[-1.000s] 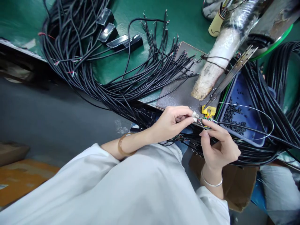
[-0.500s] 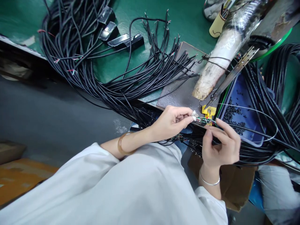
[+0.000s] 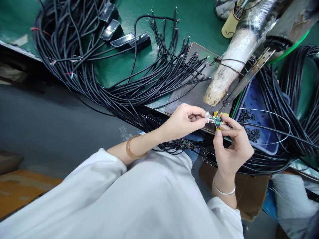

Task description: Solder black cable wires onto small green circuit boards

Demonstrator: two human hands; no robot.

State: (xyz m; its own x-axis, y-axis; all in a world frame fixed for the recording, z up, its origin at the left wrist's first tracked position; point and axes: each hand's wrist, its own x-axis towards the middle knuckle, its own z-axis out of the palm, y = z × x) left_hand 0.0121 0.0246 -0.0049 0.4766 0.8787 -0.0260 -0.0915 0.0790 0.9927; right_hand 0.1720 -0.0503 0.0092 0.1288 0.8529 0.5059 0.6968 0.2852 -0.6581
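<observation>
My left hand (image 3: 188,121) is closed in a pinch, white wrapping on its fingertips, at the left end of a small green circuit board (image 3: 217,120). My right hand (image 3: 233,142) has its forefinger against the board's right end, where a black cable (image 3: 269,127) runs off to the right. Between its thumb and another finger is a thin silvery solder wire (image 3: 286,121), which loops out to the right. Just above the board is the tip of a mounted soldering iron (image 3: 233,94). A yellow piece (image 3: 225,115) sits behind the board, partly covered.
A large bundle of black cables (image 3: 99,89) with stripped ends spreads over the green table (image 3: 159,66). A wrapped white duct (image 3: 221,76) hangs above the brown mat (image 3: 183,94). At right stands a blue tray (image 3: 267,146) with small black pieces. More boards (image 3: 185,143) lie by my lap.
Both hands have raised the circuit board slightly, closer to the iron's tip. The right thumb and finger have come up to the board, with the solder wire end now at it.
</observation>
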